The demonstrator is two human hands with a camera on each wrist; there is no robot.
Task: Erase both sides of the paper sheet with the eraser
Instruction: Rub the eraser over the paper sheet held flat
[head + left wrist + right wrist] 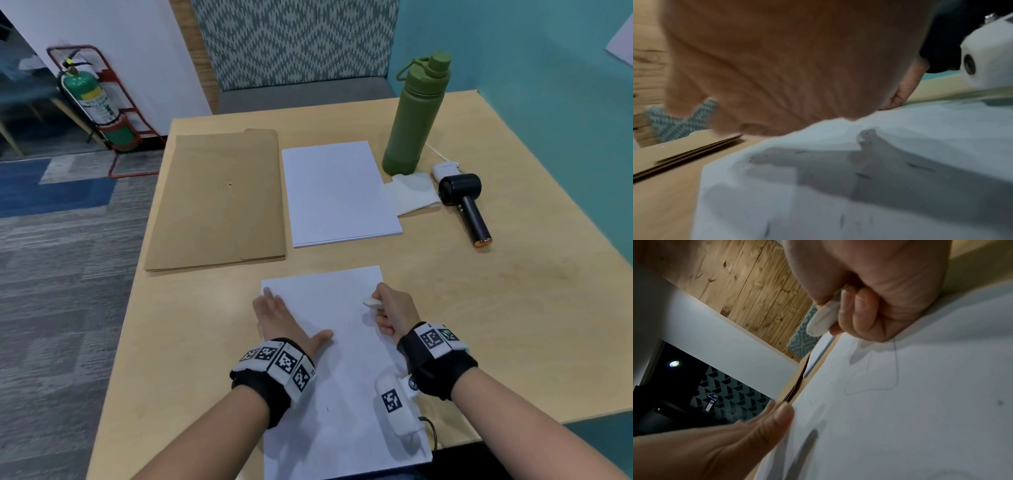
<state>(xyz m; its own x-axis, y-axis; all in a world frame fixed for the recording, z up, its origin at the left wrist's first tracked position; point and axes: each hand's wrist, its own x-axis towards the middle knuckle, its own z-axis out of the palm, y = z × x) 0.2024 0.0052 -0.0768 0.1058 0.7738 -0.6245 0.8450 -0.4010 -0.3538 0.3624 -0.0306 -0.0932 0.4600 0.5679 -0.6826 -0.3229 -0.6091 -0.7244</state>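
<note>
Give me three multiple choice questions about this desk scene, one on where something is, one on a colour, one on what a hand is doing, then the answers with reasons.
1. Where does the brown envelope lie?
A. left of the paper stack
B. under the bottle
C. on the floor

2. What colour is the water bottle?
A. red
B. green
C. white

3. What is the left hand doing?
A. gripping the eraser
B. lifting the bottle
C. pressing flat on the paper sheet

Answers: 1 A, the two lie side by side on the table. 2 B, body and cap are olive green. 3 C, its fingers are straight on the sheet, while the right hand holds the eraser.
</note>
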